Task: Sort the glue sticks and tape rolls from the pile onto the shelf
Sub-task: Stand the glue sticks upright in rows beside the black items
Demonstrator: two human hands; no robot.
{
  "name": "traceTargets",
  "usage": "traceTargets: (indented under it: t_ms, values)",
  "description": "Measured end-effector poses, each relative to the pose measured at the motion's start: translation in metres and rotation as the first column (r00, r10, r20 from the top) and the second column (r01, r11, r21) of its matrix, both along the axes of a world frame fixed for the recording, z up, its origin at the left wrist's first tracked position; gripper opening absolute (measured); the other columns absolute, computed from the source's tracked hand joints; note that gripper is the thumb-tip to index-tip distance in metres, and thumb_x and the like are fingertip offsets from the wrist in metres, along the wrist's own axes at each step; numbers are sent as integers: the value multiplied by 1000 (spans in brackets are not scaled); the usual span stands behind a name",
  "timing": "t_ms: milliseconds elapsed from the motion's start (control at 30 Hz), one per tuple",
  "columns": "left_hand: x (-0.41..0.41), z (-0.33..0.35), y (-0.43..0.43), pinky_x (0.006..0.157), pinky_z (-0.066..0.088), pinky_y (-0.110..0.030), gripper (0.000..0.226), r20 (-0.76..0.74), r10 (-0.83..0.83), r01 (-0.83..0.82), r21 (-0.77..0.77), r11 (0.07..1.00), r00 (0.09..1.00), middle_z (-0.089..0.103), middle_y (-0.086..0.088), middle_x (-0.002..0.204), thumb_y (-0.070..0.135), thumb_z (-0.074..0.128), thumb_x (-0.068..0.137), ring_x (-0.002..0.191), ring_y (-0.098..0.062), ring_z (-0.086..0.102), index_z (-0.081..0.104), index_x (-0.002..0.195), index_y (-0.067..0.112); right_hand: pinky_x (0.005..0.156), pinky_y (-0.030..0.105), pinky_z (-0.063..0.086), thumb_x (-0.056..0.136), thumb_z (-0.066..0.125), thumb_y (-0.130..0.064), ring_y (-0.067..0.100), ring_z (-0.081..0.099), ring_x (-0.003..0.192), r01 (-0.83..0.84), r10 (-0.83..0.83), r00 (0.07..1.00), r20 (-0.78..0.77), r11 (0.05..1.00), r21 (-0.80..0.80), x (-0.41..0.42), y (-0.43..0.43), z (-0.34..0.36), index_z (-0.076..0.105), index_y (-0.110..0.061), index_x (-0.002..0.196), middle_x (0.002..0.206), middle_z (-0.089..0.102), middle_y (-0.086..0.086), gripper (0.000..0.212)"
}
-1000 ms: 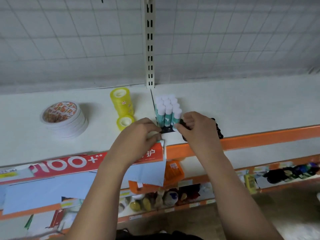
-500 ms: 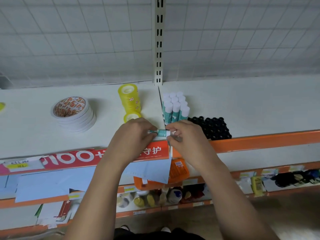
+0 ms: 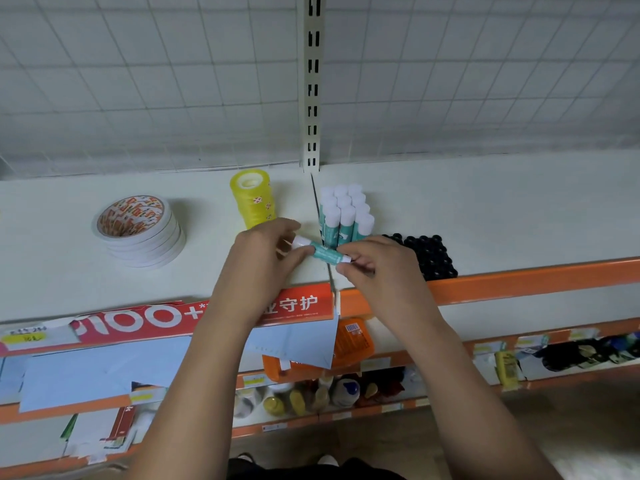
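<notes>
Above the white shelf, left hand and right hand pinch one glue stick, apparently by its ends.

The left hand and right hand have drawn back from the standing cluster and now pinch one glue stick sideways at frame centre, uncovering the black tray.

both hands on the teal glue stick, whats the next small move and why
Probably tip the teal glue stick upright, white cap up, and stand it at the front of the cluster of upright teal glue sticks. The left hand and right hand hold it sideways in front of that cluster.
</notes>
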State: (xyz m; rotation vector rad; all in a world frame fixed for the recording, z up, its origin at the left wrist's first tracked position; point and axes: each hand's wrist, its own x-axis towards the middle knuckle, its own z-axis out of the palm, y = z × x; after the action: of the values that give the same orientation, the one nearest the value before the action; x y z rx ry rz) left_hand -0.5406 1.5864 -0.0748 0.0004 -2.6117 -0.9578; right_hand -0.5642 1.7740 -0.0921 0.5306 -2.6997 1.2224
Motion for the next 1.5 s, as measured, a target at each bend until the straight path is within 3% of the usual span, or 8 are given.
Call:
traceTargets:
  t_ms: [167, 333, 567, 700, 1133, 1367, 1433, 1500]
  values:
    - [-3, 11, 19, 68, 44, -4, 27, -106, 21, 5, 238, 971, 994, 67, 12, 89, 18, 80, 77, 75, 2, 62, 69, 101, 23, 73, 5, 46, 82, 77, -27, -8, 61, 82, 72, -65, 995, 71, 993, -95, 1, 11, 1, 73, -21, 104, 90, 69, -10, 23]
    - [-11, 17, 39, 77, 52, -16, 20, -261, -60, 92, 112, 989, 963, 62, 1, 99, 7, 76, 80, 78, -4, 63, 70, 98, 13, 70, 10, 48, 85, 74, -26, 2, 62, 78, 217, -218, 976, -15, 974, -66, -8, 22, 8, 68, -18, 94, 85, 67, -8, 14]
    - [-18, 8, 55, 73, 55, -38, 17, -281, -112, 116, -3, 993, 953, 58, -5, 101, 1, 72, 82, 82, -19, 63, 70, 98, 4, 84, 25, 53, 88, 70, -20, 9, 64, 89, 179, -180, 984, -5, 982, -64, -20, 12, 9, 65, -15, 105, 97, 68, -1, 18]
    - [-20, 6, 59, 68, 54, -40, 12, -266, -113, 105, -45, 993, 957, 57, -6, 99, 4, 70, 83, 82, -21, 62, 69, 95, 3, 82, 19, 51, 89, 69, -19, 7, 64, 89, 186, -188, 982, -14, 979, -78, -19, 12, 5, 66, -15, 104, 97, 69, -2, 16]
    - [-18, 0, 71, 70, 51, -40, 18, -243, -55, 43, -53, 998, 969, 54, -10, 100, -1, 66, 85, 84, -25, 59, 66, 102, -2, 85, 33, 54, 89, 67, -17, 13, 66, 89, 188, -190, 982, -4, 977, -104, -18, 9, 3, 67, -11, 107, 98, 70, 2, 19]
    - [0, 3, 53, 81, 53, -28, 39, -240, -92, 115, 82, 990, 966, 60, -2, 116, 6, 60, 91, 95, -14, 61, 59, 129, 12, 77, 14, 48, 90, 65, -23, 3, 59, 83, 232, -253, 952, -174, 964, -131, 3, 11, 20, 61, -19, 118, 112, 57, -6, 29]
    - [8, 7, 37, 76, 52, -25, 30, -269, -51, 74, 74, 995, 962, 58, 2, 114, 9, 61, 91, 90, -12, 61, 64, 121, 14, 73, 8, 47, 91, 64, -22, -2, 58, 78, 169, -192, 957, -215, 978, -123, 8, -1, 31, 63, -21, 111, 105, 57, -10, 21]
    - [16, 12, 15, 73, 52, -29, 19, -265, 13, -6, 26, 1000, 964, 59, 5, 109, 15, 60, 92, 87, -11, 60, 67, 110, 17, 73, 12, 49, 91, 62, -22, -1, 59, 80, 68, -90, 978, -187, 990, -121, 13, -22, 38, 64, -23, 108, 99, 60, -12, 17]
